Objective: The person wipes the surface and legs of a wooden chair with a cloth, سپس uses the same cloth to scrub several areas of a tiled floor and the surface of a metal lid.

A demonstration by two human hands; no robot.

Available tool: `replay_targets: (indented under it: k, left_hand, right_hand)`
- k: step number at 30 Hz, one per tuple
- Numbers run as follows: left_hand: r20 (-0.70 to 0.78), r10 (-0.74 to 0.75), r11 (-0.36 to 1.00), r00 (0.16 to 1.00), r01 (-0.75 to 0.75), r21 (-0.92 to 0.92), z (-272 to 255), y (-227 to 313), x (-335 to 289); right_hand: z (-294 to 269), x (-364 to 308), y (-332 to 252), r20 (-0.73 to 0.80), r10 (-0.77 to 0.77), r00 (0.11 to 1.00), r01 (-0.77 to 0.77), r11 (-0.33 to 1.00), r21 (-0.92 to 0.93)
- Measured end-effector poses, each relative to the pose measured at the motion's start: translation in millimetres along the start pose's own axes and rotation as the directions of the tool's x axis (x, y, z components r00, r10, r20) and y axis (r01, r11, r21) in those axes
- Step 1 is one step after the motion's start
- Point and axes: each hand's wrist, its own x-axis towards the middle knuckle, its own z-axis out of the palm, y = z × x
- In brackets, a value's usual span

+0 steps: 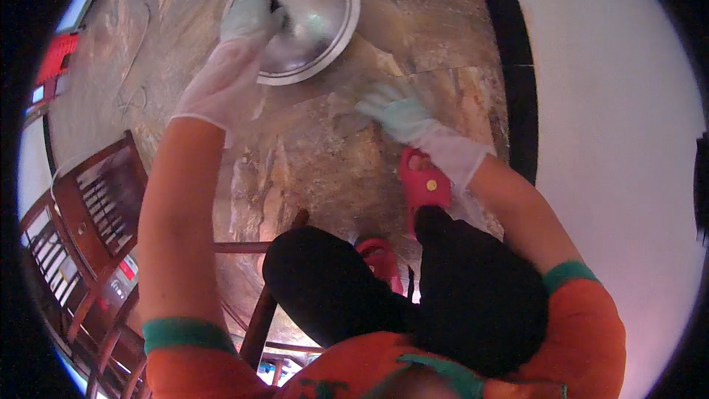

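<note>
Here we are, looking down at the brownish stone-patterned floor (295, 159), and there sits the round metal piece (317, 11), shiny and pale-rimmed, out in front of the person and a little to their left; domed lid or shallow basin, I can't tell from here. The gloved left hand (249, 18) is right on it, reaching over the near left side of the rim, fingers bent in around a small dark piece (276, 4), knob or pad, too small to say! And the right hand (397, 112), gloved as well? Open, fingers spread and blurred, low over the floor, holding nothing I can see, well apart from the metal, just ahead of a red shoe (428, 196). So what's the step in hand? I'd call it one-handed work on that shiny surface, the left doing the job while the right stays free. And the next move, to my eye, calls for a sure left hold, fingers snug on that dark bit, with the right palm ready to steady the rim, because smooth metal under a slick-looking glove could easily skid on a floor like this.
</note>
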Motion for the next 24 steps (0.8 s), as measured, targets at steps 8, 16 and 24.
replay_targets:
  k: [8,16,24]
  left_hand:
    - [-0.034,0.150,0.978,0.988,-0.153,-0.140,5.0,95.6,15.3]
    - [-0.024,0.026,0.953,0.999,-0.032,-0.302,16.2,93.1,-33.7]
    - [0.417,0.178,0.826,0.892,0.095,-0.556,71.4,13.0,-174.5]
  right_hand:
    - [15.1,-145.1,81.4,-0.386,0.619,0.683,-0.635,0.765,0.104]
    - [25.5,-88.6,47.7,-0.225,0.817,0.532,-0.783,0.575,0.236]
    - [34.4,9.7,-87.8,0.176,0.367,0.913,-0.404,0.871,0.280]
